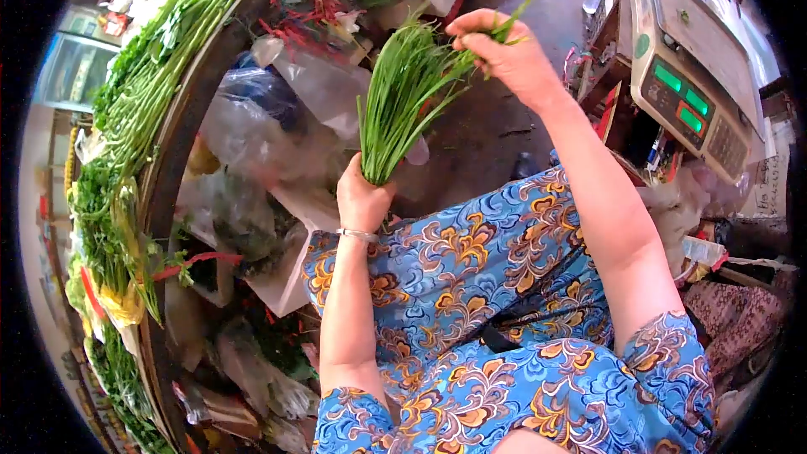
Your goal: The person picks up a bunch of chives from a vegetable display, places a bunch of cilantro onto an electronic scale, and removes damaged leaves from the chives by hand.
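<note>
A bunch of long thin green stalks (399, 101) stands fanned out in the middle of the view. Its lower end is wrapped by my left hand (366, 195), whose fingers are closed around it; a bracelet sits on that wrist. Up and to the right, my right hand (504, 52) pinches a few green stalk ends between thumb and fingers, beside the bunch's upper right side. Some loose tips stick out above that hand.
A wooden-edged shelf (160, 151) with leafy greens (172, 59) curves along the left. Plastic bags (261, 130) and red ties (315, 25) lie beyond my left hand. At the right stands a digital scale (689, 76) with lit green displays.
</note>
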`<state>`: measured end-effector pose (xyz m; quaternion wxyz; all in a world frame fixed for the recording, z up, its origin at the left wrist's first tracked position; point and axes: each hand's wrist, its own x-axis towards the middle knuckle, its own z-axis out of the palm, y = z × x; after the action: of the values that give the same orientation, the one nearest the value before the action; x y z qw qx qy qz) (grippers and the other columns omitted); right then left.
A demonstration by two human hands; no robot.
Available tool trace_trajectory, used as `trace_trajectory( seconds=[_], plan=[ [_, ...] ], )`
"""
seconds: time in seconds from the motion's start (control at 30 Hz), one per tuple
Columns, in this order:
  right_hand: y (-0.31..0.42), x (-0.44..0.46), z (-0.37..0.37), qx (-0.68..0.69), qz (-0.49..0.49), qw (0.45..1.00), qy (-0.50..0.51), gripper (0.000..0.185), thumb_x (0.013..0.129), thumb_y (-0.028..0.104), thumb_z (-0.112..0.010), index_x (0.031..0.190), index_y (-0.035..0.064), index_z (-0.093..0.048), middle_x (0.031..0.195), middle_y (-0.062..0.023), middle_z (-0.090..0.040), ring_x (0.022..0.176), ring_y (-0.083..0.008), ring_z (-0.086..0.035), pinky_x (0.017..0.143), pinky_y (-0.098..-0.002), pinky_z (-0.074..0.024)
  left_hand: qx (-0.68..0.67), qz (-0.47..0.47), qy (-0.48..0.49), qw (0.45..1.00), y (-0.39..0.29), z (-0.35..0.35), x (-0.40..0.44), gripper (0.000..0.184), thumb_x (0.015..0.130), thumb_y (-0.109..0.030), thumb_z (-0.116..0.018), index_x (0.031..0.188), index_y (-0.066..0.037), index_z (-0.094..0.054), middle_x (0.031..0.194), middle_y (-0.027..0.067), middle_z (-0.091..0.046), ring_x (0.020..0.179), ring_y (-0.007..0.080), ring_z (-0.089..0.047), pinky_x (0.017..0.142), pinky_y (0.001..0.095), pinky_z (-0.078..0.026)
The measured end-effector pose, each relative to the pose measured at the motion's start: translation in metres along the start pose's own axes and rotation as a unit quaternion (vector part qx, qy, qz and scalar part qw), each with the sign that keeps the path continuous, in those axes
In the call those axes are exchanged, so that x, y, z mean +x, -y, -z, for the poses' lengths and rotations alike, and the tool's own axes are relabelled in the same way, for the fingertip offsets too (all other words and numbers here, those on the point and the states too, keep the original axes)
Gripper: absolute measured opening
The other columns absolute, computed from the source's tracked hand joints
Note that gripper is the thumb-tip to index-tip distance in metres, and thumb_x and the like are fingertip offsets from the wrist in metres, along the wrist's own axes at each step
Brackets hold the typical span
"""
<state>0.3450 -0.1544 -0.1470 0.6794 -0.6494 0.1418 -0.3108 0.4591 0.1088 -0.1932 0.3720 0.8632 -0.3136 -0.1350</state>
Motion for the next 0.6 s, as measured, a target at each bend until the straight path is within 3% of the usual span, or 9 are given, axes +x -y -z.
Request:
trace_trajectory(
  seconds=[0.03, 0.2, 0.27, 0.3, 0.47, 0.53, 0.57, 0.6],
  plan=[
    [-0.008, 0.001, -0.002, -0.015, 0.028, 0.999, 0.025, 0.016, 0.087, 0.005, -0.059, 0.100, 0.0024, -0.068, 0.094, -0.0022, -0.069, 0.091, -0.0097, -0.061, 0.085, -0.0259, -0.0484, 0.014, -0.002, 0.002, 1.000, -0.003, 0.000, 0.000, 0.038, 0.066, -0.001, -0.070, 0.103, -0.002, -0.063, 0.090, 0.0130, -0.069, 0.083, 0.0236, -0.066, 0.077, 0.0323, -0.050],
    [-0.013, -0.003, -0.015, -0.084, 0.054, 0.993, 0.066, 0.016, 0.086, 0.007, -0.063, 0.098, -0.0018, -0.067, 0.092, -0.0068, -0.070, 0.086, -0.0129, -0.064, 0.081, -0.0282, -0.0505, 0.049, -0.012, 0.011, 0.999, -0.008, -0.002, 0.001, 0.038, 0.068, -0.004, -0.072, 0.105, -0.003, -0.062, 0.092, 0.0136, -0.070, 0.084, 0.0264, -0.066, 0.077, 0.0339, -0.051],
    [-0.014, -0.002, -0.015, -0.226, 0.118, 0.962, 0.095, 0.015, 0.088, 0.006, -0.062, 0.101, -0.0029, -0.065, 0.096, -0.0051, -0.069, 0.090, -0.0111, -0.061, 0.082, -0.0273, -0.0493, 0.054, -0.020, 0.007, 0.998, -0.010, -0.002, 0.001, 0.038, 0.069, -0.005, -0.073, 0.105, -0.003, -0.062, 0.092, 0.0141, -0.070, 0.084, 0.0275, -0.066, 0.077, 0.0347, -0.051],
    [-0.011, -0.004, -0.016, -0.230, 0.093, 0.964, 0.091, 0.016, 0.088, 0.005, -0.062, 0.101, -0.0046, -0.064, 0.096, -0.0072, -0.069, 0.090, -0.0115, -0.062, 0.081, -0.0276, -0.0496, 0.068, -0.028, -0.004, 0.997, -0.010, -0.002, 0.000, 0.037, 0.070, -0.007, -0.074, 0.105, -0.003, -0.062, 0.092, 0.0148, -0.069, 0.084, 0.0287, -0.066, 0.076, 0.0351, -0.051],
    [-0.012, -0.001, -0.009, -0.130, 0.062, 0.988, 0.049, 0.013, 0.090, 0.006, -0.059, 0.100, -0.0011, -0.065, 0.095, -0.0029, -0.068, 0.087, -0.0101, -0.061, 0.078, -0.0254, -0.0491, 0.079, -0.055, -0.041, 0.995, -0.004, -0.002, -0.001, 0.038, 0.071, -0.011, -0.077, 0.105, -0.004, -0.061, 0.091, 0.0163, -0.068, 0.083, 0.0335, -0.066, 0.073, 0.0367, -0.051],
    [-0.011, 0.001, -0.003, -0.063, 0.015, 0.997, -0.038, 0.015, 0.091, 0.007, -0.058, 0.103, 0.0028, -0.065, 0.097, -0.0002, -0.067, 0.085, -0.0068, -0.059, 0.073, -0.0231, -0.0478, 0.160, -0.076, -0.099, 0.979, -0.002, -0.001, -0.002, 0.039, 0.071, -0.013, -0.078, 0.105, -0.006, -0.059, 0.088, 0.0165, -0.067, 0.081, 0.0374, -0.064, 0.069, 0.0387, -0.051],
    [-0.004, 0.001, -0.001, 0.016, 0.011, 0.997, -0.076, 0.014, 0.088, 0.006, -0.060, 0.099, 0.0024, -0.067, 0.093, -0.0018, -0.068, 0.085, -0.0095, -0.062, 0.076, -0.0244, -0.0488, 0.152, -0.098, -0.109, 0.977, -0.002, 0.002, -0.001, 0.040, 0.070, -0.012, -0.073, 0.107, -0.009, -0.057, 0.089, 0.0173, -0.065, 0.088, 0.0393, -0.061, 0.073, 0.0460, -0.048],
    [-0.004, 0.005, 0.005, -0.009, 0.057, 0.993, -0.105, 0.014, 0.089, 0.006, -0.059, 0.099, 0.0028, -0.067, 0.094, -0.0020, -0.069, 0.085, -0.0082, -0.062, 0.075, -0.0227, -0.0481, 0.150, -0.101, -0.112, 0.977, -0.003, 0.005, -0.002, 0.040, 0.070, -0.012, -0.073, 0.107, -0.009, -0.057, 0.089, 0.0173, -0.065, 0.088, 0.0393, -0.061, 0.073, 0.0460, -0.048]
  ],
)
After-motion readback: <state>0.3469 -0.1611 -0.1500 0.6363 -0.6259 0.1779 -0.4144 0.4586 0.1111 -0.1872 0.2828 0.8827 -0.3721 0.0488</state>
